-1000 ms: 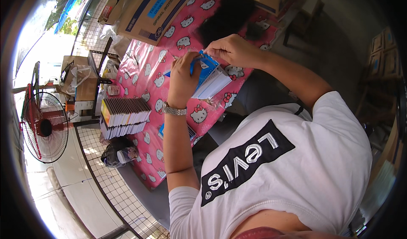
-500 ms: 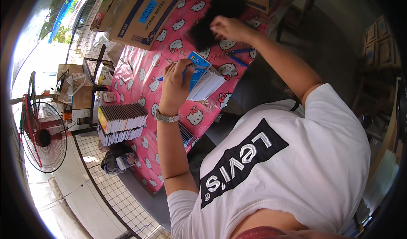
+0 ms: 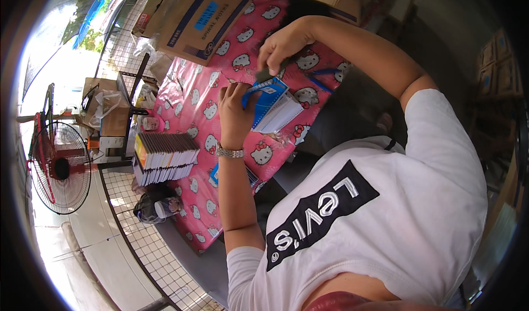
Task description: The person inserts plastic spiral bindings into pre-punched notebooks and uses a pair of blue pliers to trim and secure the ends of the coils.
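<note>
A notebook with a blue cover [image 3: 263,100] and loose-edged white pages [image 3: 282,114] lies on the pink table. My left hand [image 3: 237,108] is closed over the cover's left edge. Just above the notebook's far edge, my right hand [image 3: 284,47] pinches a small dark piece [image 3: 265,75] whose kind I cannot make out. It is at the row of holes along the cover. Blue-handled pliers [image 3: 322,79] rest to the right of the notebook. Beyond my right hand, a black tangled pile [image 3: 303,7] is partly hidden by my forearm.
A cardboard box [image 3: 201,21] stands at the table's far left. Stacked notebooks [image 3: 165,156] sit at the left edge, near a bag with a bottle [image 3: 160,206]. More notebooks [image 3: 250,176] lie beside my left forearm. A red fan [image 3: 60,167] stands further left.
My right hand has come from the black pile toward me, down to the notebook's far edge, now with a dark piece in its fingers. My left hand keeps its hold.
</note>
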Available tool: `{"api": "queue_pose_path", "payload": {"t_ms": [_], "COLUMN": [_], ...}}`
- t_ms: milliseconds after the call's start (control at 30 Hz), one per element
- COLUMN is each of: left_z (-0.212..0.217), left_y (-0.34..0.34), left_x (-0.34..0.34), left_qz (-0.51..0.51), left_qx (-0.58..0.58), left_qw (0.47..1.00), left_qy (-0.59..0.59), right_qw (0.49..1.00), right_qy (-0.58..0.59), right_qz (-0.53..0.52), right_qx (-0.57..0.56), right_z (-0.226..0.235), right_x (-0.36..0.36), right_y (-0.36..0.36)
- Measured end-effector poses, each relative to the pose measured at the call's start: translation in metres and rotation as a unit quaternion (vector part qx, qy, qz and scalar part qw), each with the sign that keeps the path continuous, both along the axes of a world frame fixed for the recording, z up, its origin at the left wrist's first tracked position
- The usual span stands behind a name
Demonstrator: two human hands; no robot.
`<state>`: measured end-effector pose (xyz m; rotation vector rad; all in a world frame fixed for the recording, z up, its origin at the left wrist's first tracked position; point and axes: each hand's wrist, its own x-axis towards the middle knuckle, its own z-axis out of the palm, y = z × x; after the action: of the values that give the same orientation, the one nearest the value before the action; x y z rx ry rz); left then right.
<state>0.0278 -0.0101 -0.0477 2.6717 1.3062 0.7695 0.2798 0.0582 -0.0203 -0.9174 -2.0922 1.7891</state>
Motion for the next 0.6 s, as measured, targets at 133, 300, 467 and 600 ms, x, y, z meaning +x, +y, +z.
{"api": "queue_pose_path", "payload": {"t_ms": [133, 300, 467, 600], "left_z": [0.004, 0.006, 0.009, 0.009], "left_y": [0.005, 0.007, 0.015, 0.015], "left_x": [-0.001, -0.007, -0.027, -0.035], "left_qz": [-0.025, -0.005, 0.042, 0.064], "left_qx": [-0.018, -0.074, -0.120, -0.160], "left_qw": [0.999, 0.996, 0.988, 0.982], "left_qy": [-0.011, -0.050, -0.086, -0.075], "right_qw": [0.995, 0.991, 0.999, 0.995], "right_qy": [0.058, 0.091, 0.042, -0.061], "right_qz": [0.029, 0.063, -0.022, 0.049], "right_qx": [-0.076, -0.082, 0.004, 0.065], "right_z": [-0.012, -0.012, -0.011, -0.004], "right_x": [0.005, 0.001, -0.009, -0.020], "right_y": [0.018, 0.021, 0.020, 0.032]}}
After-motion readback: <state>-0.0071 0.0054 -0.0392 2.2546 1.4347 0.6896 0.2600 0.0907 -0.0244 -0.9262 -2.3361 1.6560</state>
